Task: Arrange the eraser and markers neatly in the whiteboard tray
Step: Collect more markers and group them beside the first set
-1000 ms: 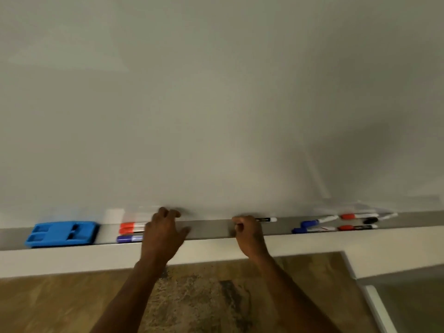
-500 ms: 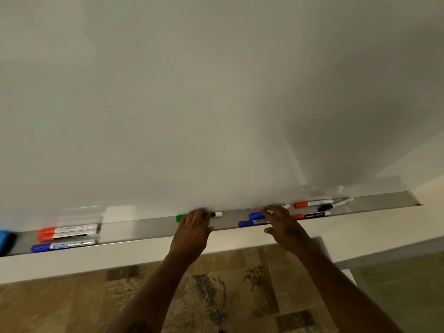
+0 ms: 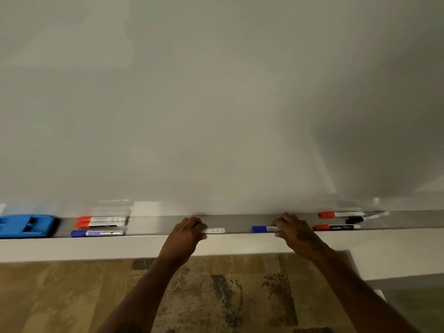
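A long grey metal tray [image 3: 153,224] runs under the whiteboard. A blue eraser [image 3: 25,225] lies at its left end. Beside it lie two red-capped markers [image 3: 102,221] and a blue-capped marker [image 3: 97,233], side by side. My left hand [image 3: 185,234] is shut on a marker whose white barrel [image 3: 215,230] sticks out to the right; its cap is hidden. My right hand [image 3: 296,233] grips a blue-capped marker [image 3: 263,228] by its barrel. To the right lie two red-capped markers [image 3: 338,214] [image 3: 336,227] and a black marker [image 3: 365,218] at a slant.
The white whiteboard [image 3: 216,104] fills the view above the tray. A white ledge [image 3: 96,248] runs below the tray. Under it is a brown patterned floor [image 3: 216,296].
The view has swung back left, so the eraser shows again. My right hand has closed on the blue-capped marker. My left hand now covers the green end of its marker.
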The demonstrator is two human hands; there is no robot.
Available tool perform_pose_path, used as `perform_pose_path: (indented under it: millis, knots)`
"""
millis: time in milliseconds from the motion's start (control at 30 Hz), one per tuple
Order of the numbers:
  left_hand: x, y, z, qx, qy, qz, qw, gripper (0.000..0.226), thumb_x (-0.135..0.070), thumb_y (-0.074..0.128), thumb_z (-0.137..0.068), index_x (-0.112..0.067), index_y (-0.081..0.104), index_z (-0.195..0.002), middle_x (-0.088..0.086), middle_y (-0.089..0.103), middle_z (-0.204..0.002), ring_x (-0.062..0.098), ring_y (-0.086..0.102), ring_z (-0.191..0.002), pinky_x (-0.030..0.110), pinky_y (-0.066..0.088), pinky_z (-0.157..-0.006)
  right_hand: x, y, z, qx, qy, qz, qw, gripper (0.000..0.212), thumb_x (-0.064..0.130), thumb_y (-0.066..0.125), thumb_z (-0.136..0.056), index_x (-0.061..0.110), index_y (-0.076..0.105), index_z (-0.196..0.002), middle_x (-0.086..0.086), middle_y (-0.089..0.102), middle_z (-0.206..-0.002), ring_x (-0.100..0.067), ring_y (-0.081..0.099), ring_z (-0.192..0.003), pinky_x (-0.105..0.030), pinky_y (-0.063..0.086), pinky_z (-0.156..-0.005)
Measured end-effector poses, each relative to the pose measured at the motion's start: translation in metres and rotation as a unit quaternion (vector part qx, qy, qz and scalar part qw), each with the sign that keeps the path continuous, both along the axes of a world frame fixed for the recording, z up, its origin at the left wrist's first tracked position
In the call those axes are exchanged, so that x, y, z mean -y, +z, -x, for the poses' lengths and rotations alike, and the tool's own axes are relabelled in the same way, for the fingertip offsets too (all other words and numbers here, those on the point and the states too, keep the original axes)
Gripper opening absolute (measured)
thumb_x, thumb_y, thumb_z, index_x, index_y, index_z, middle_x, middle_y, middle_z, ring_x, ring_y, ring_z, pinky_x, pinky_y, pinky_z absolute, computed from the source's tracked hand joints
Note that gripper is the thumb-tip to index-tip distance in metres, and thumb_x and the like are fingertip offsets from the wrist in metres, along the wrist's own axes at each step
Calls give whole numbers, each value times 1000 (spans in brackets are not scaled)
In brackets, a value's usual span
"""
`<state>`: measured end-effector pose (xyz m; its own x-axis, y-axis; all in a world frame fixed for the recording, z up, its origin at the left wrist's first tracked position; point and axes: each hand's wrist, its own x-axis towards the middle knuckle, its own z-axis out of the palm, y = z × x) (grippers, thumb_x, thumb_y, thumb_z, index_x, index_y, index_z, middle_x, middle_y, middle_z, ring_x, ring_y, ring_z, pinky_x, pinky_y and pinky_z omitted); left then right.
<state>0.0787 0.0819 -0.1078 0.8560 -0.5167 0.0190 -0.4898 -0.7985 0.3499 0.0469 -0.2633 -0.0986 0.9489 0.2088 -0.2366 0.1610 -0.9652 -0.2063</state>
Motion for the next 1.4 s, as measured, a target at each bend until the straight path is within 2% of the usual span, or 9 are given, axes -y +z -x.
perform_pose_path:
  millis: [167, 267, 333, 467, 567, 733, 1033, 1233, 1400]
  knots:
    - [-20, 28, 10, 31, 10, -11, 999, 33, -41, 33, -96, -28, 57, -113, -5, 63, -93, 18, 56, -80, 32, 42, -72, -29, -1, -6, 27, -6, -77, 997, 27, 18, 59, -89, 16, 59, -116, -8, 53, -115, -17, 54, -95, -22, 48, -84]
    - [-48, 48, 24, 48, 50, -8, 998, 35, -44, 29, -98, -28, 54, -116, -3, 59, -88, 17, 52, -74, 31, 40, -62, -81, 10, -12, 87, -3, -131, 987, 23, 16, 57, -88, 22, 61, -110, -3, 59, -109, -17, 57, -91, -29, 52, -83]
    - [-75, 54, 35, 49, 71, -7, 996, 38, -44, 25, -99, -26, 53, -116, -2, 59, -84, 15, 51, -70, 28, 38, -58, -123, 11, -19, 170, 70, -133, 974, 28, 9, 53, -86, 14, 62, -112, -6, 61, -104, -18, 57, -89, -30, 55, -78]
    - [-148, 43, 50, 51, 117, -21, 992, 48, -46, 13, -100, -24, 52, -118, 0, 59, -89, 17, 52, -74, 30, 42, -61, -209, 7, -32, 260, 114, -131, 950, 28, 18, 43, -90, 9, 67, -101, -6, 69, -94, -22, 62, -85, -31, 54, -75]
    - [-187, 35, 59, 52, 124, -32, 990, 46, -44, 16, -100, -22, 52, -119, 0, 59, -94, 17, 51, -78, 31, 42, -65, -256, -8, -41, 290, 124, -115, 942, 21, 21, 51, -90, 9, 67, -96, -6, 71, -90, -23, 64, -82, -32, 56, -71]
    - [-230, 30, 67, 43, 128, -21, 991, 44, -44, 19, -100, -22, 52, -119, -1, 59, -94, 15, 51, -77, 28, 42, -65, -303, -30, -51, 315, 114, -91, 938, 27, 18, 75, -76, 6, 67, -98, -10, 69, -90, -24, 65, -82, -31, 57, -74]
    - [-257, 25, 64, 38, 138, 8, 990, 47, -41, 17, -101, -19, 50, -126, 1, 60, -99, 15, 52, -81, 33, 46, -68, -316, -33, -43, 314, 77, -89, 942, 47, 19, 78, -74, 2, 62, -114, -13, 67, -96, -24, 62, -87, -32, 56, -76]
    - [-241, 26, 54, 25, 145, 46, 988, 46, -37, 17, -101, -16, 48, -127, 5, 62, -107, 16, 51, -88, 32, 43, -72, -305, -32, -21, 262, 53, -98, 959, 69, 9, 77, -71, 1, 45, -133, -15, 59, -101, -23, 58, -84, -26, 55, -64]
    - [-232, 28, 46, 23, 142, 54, 988, 37, -35, 23, -100, -19, 47, -124, 5, 63, -110, 17, 53, -94, 36, 44, -80, -294, -26, -29, 284, 77, -83, 952, 46, 4, 71, -77, 11, 57, -121, -12, 62, -98, -25, 57, -87, -34, 56, -73]
